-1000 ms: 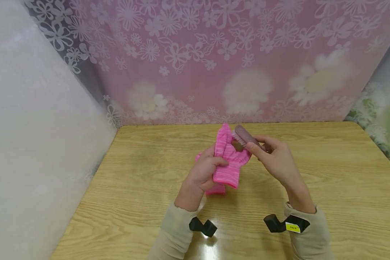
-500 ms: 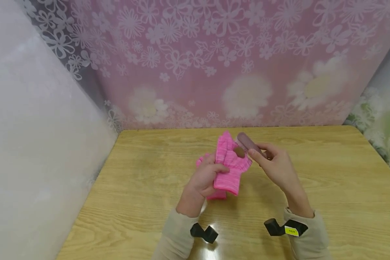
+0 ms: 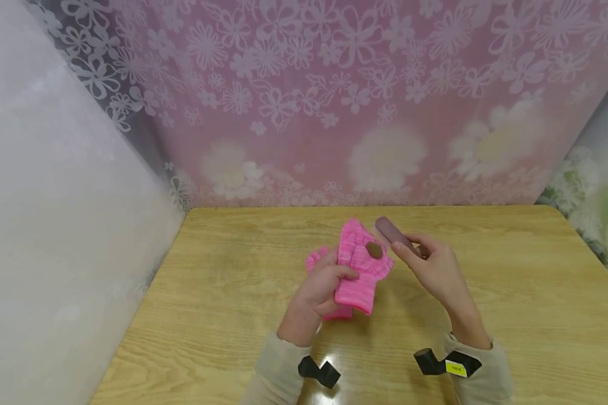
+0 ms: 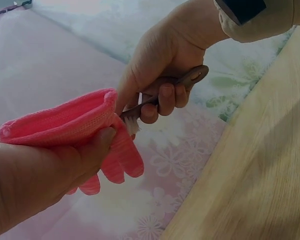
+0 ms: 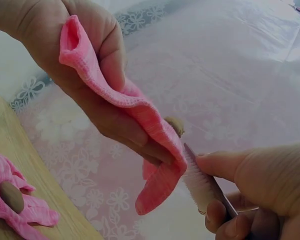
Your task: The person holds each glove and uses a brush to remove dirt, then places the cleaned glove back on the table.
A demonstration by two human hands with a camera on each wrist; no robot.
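My left hand [image 3: 314, 289] grips a pink knitted glove [image 3: 356, 295] near its cuff, thumb on the near face, above the table. A brown lump [image 3: 374, 250] sits on the glove's surface. My right hand [image 3: 438, 273] holds a small scrub brush [image 3: 392, 232] by its mauve handle, just right of the glove's fingers. In the right wrist view the white bristles [image 5: 197, 185] face the glove, close beside its edge. A second pink glove [image 5: 37, 212] lies on the table, partly hidden behind my left hand in the head view; it too carries a brown lump [image 5: 11, 196].
The wooden table [image 3: 223, 292] runs back to a pink flowered curtain [image 3: 304, 169]. A whitish sheet [image 3: 81, 225] hangs at the left, and a green flowered one [image 3: 598, 208] at the right. Each sleeve cuff bears a black wrist device [image 3: 319, 371].
The brush has drawn off the glove to the right, so the brown lump it partly covered now shows. The whole scene sits lower in the head view. Both hands keep their hold.
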